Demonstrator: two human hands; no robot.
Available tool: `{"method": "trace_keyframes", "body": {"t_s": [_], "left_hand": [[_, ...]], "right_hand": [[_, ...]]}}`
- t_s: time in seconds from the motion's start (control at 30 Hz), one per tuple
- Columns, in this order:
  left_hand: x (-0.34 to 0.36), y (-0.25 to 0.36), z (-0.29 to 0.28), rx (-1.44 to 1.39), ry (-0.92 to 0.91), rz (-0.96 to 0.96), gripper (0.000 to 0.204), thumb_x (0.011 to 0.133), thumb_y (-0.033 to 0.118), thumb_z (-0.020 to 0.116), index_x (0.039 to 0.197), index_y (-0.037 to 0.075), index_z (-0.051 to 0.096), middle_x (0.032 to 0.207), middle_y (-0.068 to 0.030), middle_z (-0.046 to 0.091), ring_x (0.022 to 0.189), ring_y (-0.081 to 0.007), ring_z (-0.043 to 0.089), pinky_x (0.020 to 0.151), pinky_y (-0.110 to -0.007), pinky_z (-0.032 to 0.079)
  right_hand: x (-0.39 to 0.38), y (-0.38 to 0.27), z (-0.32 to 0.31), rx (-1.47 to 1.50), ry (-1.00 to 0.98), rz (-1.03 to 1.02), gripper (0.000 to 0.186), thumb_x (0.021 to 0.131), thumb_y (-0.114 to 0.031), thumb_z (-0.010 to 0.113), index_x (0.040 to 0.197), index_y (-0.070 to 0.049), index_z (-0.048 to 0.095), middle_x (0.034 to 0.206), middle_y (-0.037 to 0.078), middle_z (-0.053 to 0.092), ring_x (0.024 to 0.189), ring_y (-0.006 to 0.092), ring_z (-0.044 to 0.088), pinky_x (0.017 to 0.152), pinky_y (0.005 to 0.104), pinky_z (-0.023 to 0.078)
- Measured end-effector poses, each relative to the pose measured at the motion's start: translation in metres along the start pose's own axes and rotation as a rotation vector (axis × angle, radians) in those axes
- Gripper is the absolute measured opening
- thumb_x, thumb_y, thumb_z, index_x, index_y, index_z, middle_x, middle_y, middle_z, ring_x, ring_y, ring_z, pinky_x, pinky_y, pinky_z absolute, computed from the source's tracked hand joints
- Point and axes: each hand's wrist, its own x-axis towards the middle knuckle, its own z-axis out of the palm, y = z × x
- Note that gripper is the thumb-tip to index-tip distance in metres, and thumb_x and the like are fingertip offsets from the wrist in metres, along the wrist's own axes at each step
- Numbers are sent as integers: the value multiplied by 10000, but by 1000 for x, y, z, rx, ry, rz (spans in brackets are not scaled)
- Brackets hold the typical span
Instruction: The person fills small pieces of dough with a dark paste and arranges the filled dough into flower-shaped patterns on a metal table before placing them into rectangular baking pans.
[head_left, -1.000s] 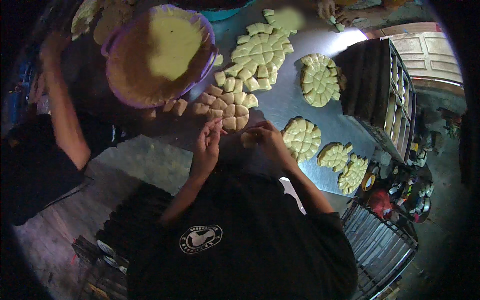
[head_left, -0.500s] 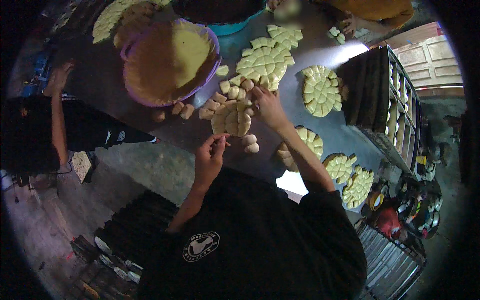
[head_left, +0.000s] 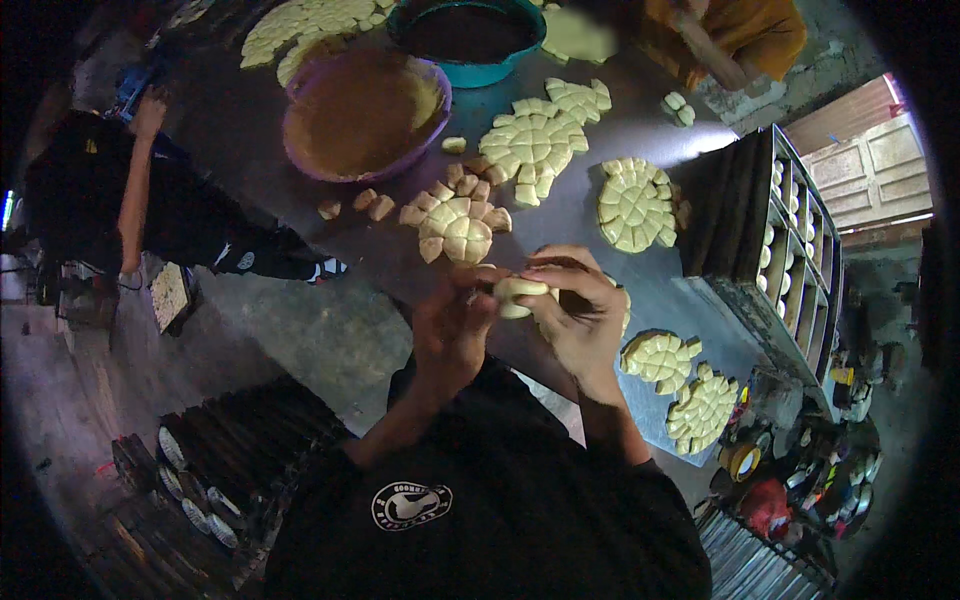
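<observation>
Near the table's front edge my left hand (head_left: 449, 325) and my right hand (head_left: 583, 312) meet at a small pale piece of dough (head_left: 521, 288). The fingertips of both hands are closed on it, thumbs and forefingers pressing from either side. A second pale lump shows just beneath it; whether it is separate I cannot tell. Just beyond my hands lies a cut dough round (head_left: 467, 238), split into wedges, with loose brownish dough pieces (head_left: 463, 181) at its far side. Farther off rests a larger scored dough slab (head_left: 532, 143).
A purple-rimmed basin (head_left: 365, 120) with flour-like powder and a teal basin (head_left: 470, 72) stand at the far side. More cut dough (head_left: 638, 205) lies to the right, beside a rack holding pale dough balls (head_left: 783, 225). One person stands left (head_left: 140, 200), another far right (head_left: 740, 45).
My right hand has come back from the loose dough pieces toward the table's front edge. My left hand has moved right to meet it, and both now grip a dough piece.
</observation>
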Motion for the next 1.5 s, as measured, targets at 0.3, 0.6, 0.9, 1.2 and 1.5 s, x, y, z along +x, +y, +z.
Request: {"method": "trace_keyframes", "body": {"t_s": [0.3,0.6,0.9,1.2,1.5], "left_hand": [[55,7,-37,236,-311,1070,650,938,618,555,1229,38,568,1062,-93,644,1006,-191,617,948,-390,481],[74,-47,-73,-431,166,192,639,929,386,663,1414,46,424,1104,-105,620,1101,-209,584,984,-400,473],[73,-84,-161,-120,391,-235,431,970,200,627,1342,21,503,1032,-54,622,965,-142,593,890,-331,479],[98,-28,-166,-457,355,-285,439,1024,289,542,1361,12,488,1202,-88,608,1067,-180,608,940,-336,490],[103,18,-116,-966,138,-667,472,1036,341,504,1377,15,485,1334,-96,570,1240,-198,544,1074,-368,418]], "right_hand": [[3,-17,57,502,-163,371,566,834,145,612,1368,10,480,1363,110,556,1165,176,600,978,313,486],[86,0,122,561,-404,459,639,919,7,605,1486,-71,320,1439,133,462,1219,238,548,925,354,536],[204,132,200,-933,-969,-266,429,926,-71,552,1354,-94,546,1079,184,682,888,403,663,770,452,548],[172,94,186,-79,-463,475,339,1014,-129,538,1341,-39,515,1099,113,668,920,194,661,815,324,520],[91,50,96,136,-218,253,379,909,-62,708,1265,-25,582,1173,151,680,1015,156,657,855,280,508]]}}
